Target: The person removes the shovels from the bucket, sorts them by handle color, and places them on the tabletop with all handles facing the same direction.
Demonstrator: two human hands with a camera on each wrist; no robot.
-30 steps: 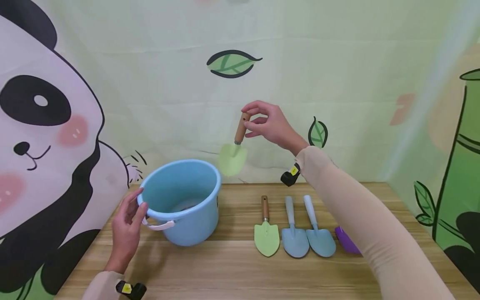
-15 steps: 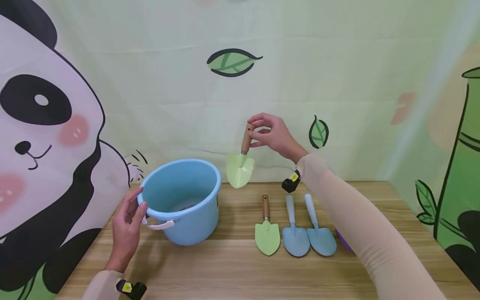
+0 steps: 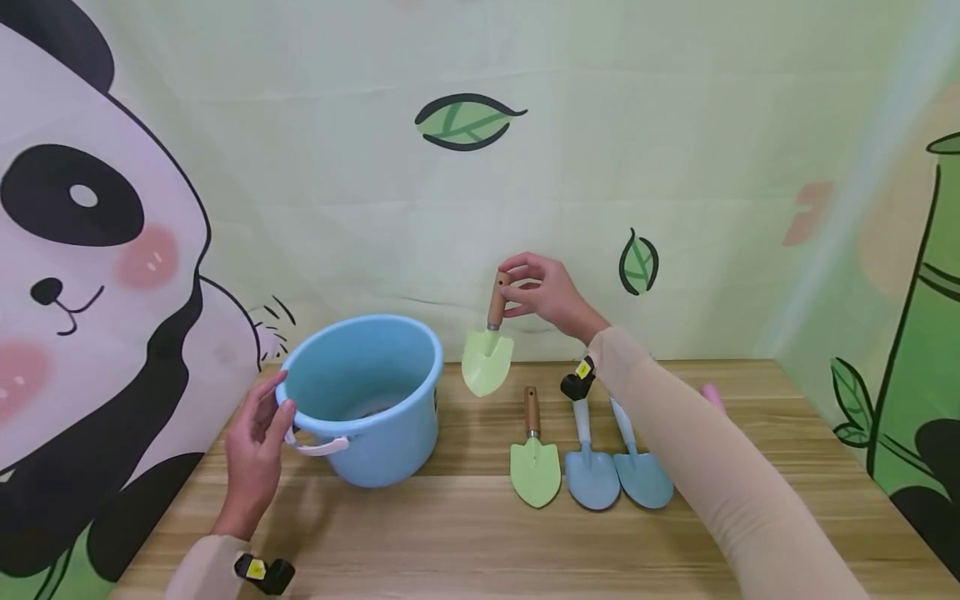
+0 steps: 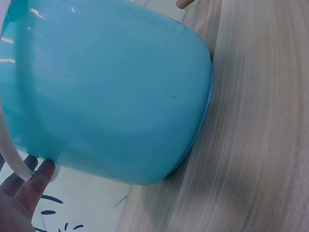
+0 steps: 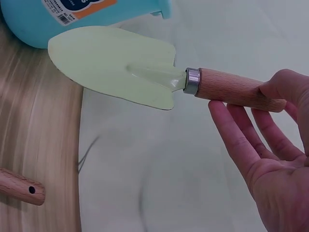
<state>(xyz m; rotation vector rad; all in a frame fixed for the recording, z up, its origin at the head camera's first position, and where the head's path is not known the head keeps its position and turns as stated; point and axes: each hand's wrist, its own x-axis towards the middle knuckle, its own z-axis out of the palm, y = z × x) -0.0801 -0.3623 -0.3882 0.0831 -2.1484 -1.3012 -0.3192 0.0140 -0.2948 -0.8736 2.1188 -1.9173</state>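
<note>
My right hand [image 3: 551,292] pinches the wooden handle of a light green hand trowel [image 3: 487,360], blade pointing down, above the back of the table. In the right wrist view the thumb presses one side of the handle [image 5: 231,89] and the fingertips the other. My left hand [image 3: 255,454] grips the rim of a blue bucket [image 3: 382,454] on its left side, by the white carrying handle [image 3: 322,447]. A second green trowel [image 3: 535,471] lies on the table below the raised one, to the bucket's right.
Two blue trowels [image 3: 592,477] lie beside the green one, the farther partly under my right arm. A pink handle end [image 3: 712,396] shows beyond the sleeve. The wooden table [image 3: 450,542] meets a printed cloth backdrop [image 3: 337,208] behind.
My right hand has lowered the green trowel and shifted it slightly right, away from the bucket. The left hand and bucket stay in place.
</note>
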